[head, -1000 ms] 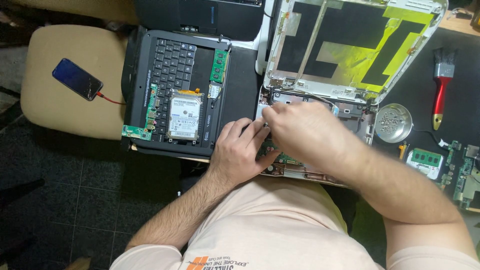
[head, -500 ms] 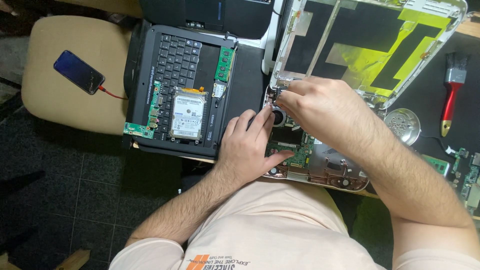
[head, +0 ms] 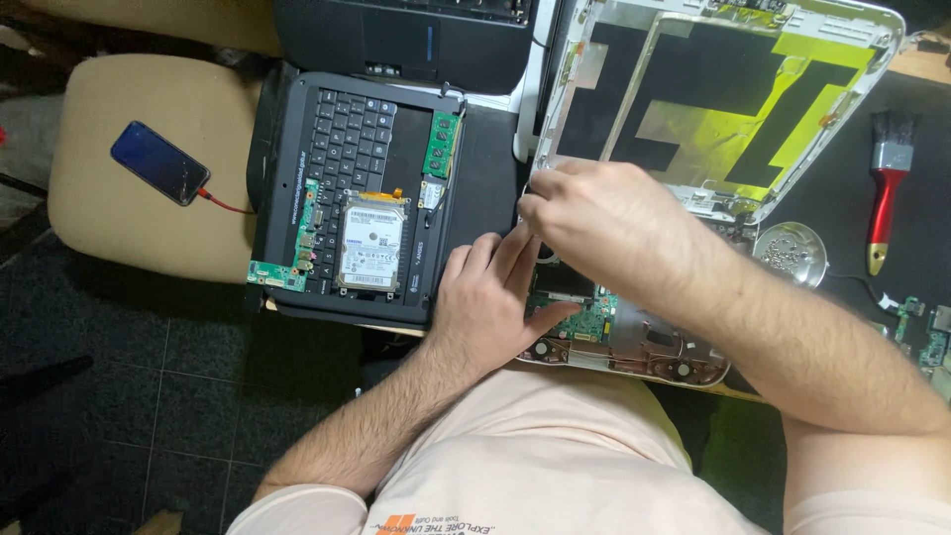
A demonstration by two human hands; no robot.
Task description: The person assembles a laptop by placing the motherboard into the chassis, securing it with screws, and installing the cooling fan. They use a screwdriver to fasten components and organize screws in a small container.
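Left hand: the left hand lay flat, fingers spread and loosely extended, pressing on the opened laptop base at centre frame; it gripped nothing.
Right hand: the right hand hovered just above it, fingers curled and pinched together at the base's hinge edge; whether they held anything could not be told.
Laptop base: white, its green circuit board exposed beside the left thumb, with the stripped lid lined black and yellow rising to the upper right.
Left of the hands: a black keyboard panel carried a hard drive, a memory stick and a narrow green board.
Far left: a phone with a red cable lay on a beige cushion.
Right edge: a metal dish of screws and a red-handled brush rested on the dark surface.
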